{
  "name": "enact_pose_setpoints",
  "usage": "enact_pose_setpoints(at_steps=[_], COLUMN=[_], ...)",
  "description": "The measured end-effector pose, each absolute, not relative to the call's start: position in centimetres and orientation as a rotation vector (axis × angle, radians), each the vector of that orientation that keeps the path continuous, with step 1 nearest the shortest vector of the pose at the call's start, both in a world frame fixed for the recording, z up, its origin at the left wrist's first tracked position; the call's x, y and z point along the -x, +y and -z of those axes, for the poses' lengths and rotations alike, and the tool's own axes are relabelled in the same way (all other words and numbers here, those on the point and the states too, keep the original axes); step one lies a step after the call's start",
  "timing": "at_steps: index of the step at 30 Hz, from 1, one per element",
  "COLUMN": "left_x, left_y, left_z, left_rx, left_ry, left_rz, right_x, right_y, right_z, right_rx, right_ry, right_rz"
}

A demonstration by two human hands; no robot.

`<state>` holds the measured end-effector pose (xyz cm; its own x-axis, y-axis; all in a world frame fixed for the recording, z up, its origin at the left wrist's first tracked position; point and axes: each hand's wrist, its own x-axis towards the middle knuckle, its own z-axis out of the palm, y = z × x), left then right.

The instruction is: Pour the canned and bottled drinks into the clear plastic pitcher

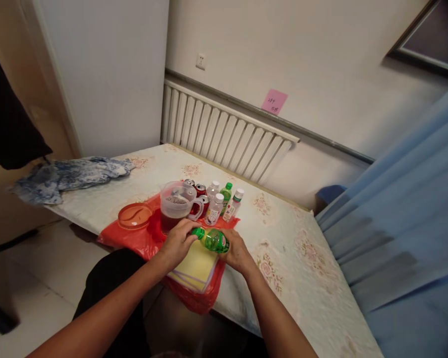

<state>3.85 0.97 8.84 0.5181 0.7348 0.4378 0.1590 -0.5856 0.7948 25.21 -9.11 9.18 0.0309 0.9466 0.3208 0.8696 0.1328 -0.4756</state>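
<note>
A green plastic drink bottle (213,240) lies on its side in the air above a yellow cloth (194,268). My right hand (237,251) is closed round its base end. At the other end, the fingers of my left hand (179,242) pinch the green cap (198,232). Just beyond my left hand stands a clear plastic pitcher (173,219) with dark brown liquid and some foam in it. Its handle (198,209) points right. A round red lid (135,216) rests to the left of the pitcher.
Behind the pitcher are red cans (200,189), white-capped bottles (214,210) and another green bottle (226,196). Red plastic sheeting (115,236) lies under these things on the flowered tablecloth (283,248). A blue-white cloth (74,176) hangs over the left edge; a blue curtain (403,199) borders the right.
</note>
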Motion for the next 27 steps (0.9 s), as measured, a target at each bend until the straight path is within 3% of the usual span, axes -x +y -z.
enact_pose_setpoints(at_steps=[20, 27], left_x=[-7.7, -9.4], left_y=[0.3, 1.0], left_z=[-10.1, -8.7], left_rx=[-1.970, -1.927], left_ry=[0.625, 0.664], left_rz=[-0.845, -0.912], right_x=[-26.2, -28.6], right_y=[-11.9, -11.3], right_z=[-5.6, -4.3], right_rx=[1.571, 1.485], right_ry=[-1.497, -1.127], right_rz=[-0.456, -0.744])
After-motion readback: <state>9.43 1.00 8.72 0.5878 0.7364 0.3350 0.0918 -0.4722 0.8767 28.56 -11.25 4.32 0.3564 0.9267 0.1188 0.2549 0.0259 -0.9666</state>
